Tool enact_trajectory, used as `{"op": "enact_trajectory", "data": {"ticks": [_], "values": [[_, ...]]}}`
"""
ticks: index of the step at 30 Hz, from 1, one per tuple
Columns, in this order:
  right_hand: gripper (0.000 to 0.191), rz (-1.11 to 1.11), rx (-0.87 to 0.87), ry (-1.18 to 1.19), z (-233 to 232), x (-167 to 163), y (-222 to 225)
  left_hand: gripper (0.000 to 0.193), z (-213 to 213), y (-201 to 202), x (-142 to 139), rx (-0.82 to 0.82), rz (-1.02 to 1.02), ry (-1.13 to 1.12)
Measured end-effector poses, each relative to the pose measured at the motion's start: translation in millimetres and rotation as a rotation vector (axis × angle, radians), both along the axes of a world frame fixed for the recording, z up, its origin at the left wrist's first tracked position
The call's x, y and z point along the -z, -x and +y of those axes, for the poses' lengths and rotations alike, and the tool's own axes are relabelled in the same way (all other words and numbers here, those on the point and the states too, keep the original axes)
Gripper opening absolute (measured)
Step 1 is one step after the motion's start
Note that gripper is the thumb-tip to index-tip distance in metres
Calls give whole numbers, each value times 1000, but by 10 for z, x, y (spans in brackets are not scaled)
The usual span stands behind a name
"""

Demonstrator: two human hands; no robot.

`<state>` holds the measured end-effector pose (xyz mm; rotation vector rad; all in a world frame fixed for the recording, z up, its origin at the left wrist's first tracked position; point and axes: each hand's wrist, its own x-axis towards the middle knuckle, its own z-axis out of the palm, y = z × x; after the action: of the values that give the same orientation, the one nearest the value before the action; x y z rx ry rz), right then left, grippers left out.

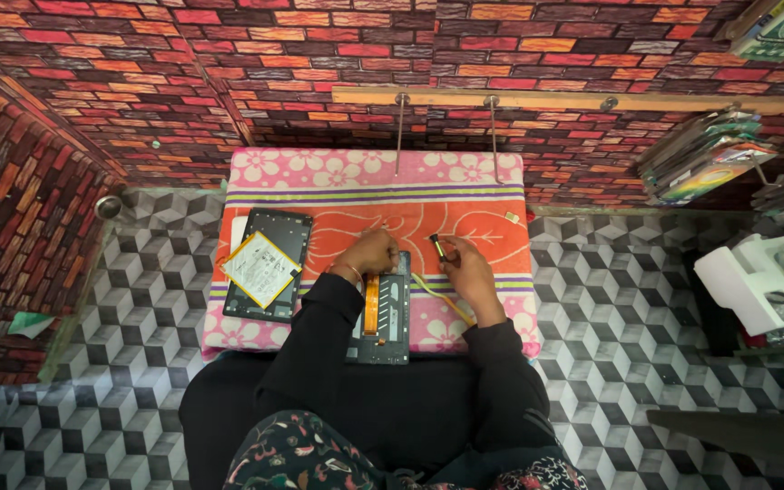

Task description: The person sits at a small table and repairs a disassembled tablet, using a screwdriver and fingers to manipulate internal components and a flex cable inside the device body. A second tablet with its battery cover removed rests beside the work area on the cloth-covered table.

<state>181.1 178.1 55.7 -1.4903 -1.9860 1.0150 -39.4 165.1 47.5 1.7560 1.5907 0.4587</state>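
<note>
A pink and orange flowered towel [465, 186] covers the work surface. On it lies an opened tablet frame [396, 318] with an orange ribbon cable [371, 308] running down it. My left hand [369, 251] rests with curled fingers on the frame's top edge. My right hand [466, 265] is just to its right and pinches a small dark tool [437, 245] that points up and left. A thin yellow strip [442, 299] lies under my right wrist. To the left lies a black tablet panel [269, 263] with a pale battery [260, 269] set on it at an angle.
A small pale piece [511, 217] lies near the towel's right edge. A wooden rail with metal hooks [492, 98] runs along the brick-patterned wall. Hanging packets [700, 154] and a white box of parts [759, 281] stand at the right. Cube-patterned surface [619, 308] surrounds the towel.
</note>
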Motion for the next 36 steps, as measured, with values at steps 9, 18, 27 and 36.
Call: {"op": "enact_trajectory", "data": {"ticks": [9,18,27,36], "values": [[58,0,10,17,5,-9,9,11,15,68,-2,32,-147,116],[57,16,14,62,-5,-38,15,9,-1,65,-42,50,-110,90],[57,-7,-8,-11,-6,-29,16,18,-30,24,-8,74,55,-176],[59,-16,-8,-11,8,12,8,17,-12,66,16,33,-39,-8]]}}
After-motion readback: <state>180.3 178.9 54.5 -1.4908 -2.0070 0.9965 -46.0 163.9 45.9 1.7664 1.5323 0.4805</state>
